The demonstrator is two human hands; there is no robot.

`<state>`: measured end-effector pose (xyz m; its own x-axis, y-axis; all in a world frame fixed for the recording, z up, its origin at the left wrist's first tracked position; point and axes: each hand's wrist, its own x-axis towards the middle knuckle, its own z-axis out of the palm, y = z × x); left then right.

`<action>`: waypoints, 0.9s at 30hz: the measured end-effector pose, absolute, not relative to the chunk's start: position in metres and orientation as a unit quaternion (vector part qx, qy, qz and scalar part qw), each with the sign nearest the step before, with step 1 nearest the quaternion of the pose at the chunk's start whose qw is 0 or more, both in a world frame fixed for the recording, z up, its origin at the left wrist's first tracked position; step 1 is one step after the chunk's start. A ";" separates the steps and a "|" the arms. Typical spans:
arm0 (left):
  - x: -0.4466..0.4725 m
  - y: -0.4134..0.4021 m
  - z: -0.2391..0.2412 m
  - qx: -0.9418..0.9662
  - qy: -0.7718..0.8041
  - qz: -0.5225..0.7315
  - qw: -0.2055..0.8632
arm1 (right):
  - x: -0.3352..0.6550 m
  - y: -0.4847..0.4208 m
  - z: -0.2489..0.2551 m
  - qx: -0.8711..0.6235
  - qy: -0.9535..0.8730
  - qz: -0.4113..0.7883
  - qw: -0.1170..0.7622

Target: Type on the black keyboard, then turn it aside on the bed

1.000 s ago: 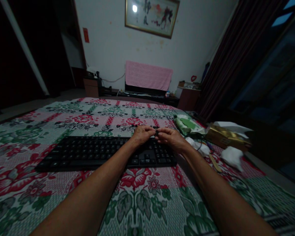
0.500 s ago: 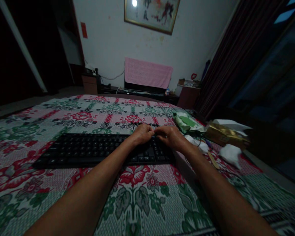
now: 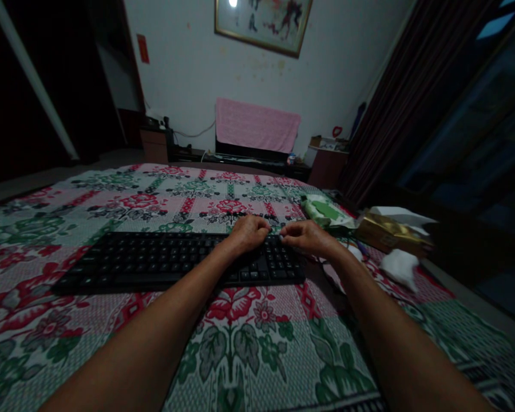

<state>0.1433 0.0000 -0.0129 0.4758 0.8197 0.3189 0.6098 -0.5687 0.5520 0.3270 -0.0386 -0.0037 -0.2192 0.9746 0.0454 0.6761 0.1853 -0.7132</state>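
Over the long black plastic keyboard [image 3: 154, 257], we should steady our narrowed left hand [image 3: 248, 233] and right hand [image 3: 308, 237], contents indiscernible.

Keyboard [image 3: 150, 257] on cloth [image 3: 249, 372], box [image 3: 380, 233] to its right

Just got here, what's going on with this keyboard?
A person has both bare hands at the far right part of a black computer keyboard lying on a floral cloth. The left hand is bent with its fingertips near the far edge; the right hand is by the number pad, apart from the left. Whether either hand holds anything small is too dark to tell. A gold box sits off to the right.
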 end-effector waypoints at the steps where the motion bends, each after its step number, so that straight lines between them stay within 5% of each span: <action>1: 0.144 0.000 -0.014 0.840 0.425 0.283 0.183 | 0.327 -0.038 -0.006 -0.576 -0.721 0.290 0.252; 27: 0.149 -0.012 -0.021 0.933 0.298 0.198 0.045 | 0.333 -0.038 -0.006 -0.611 -0.639 0.409 0.226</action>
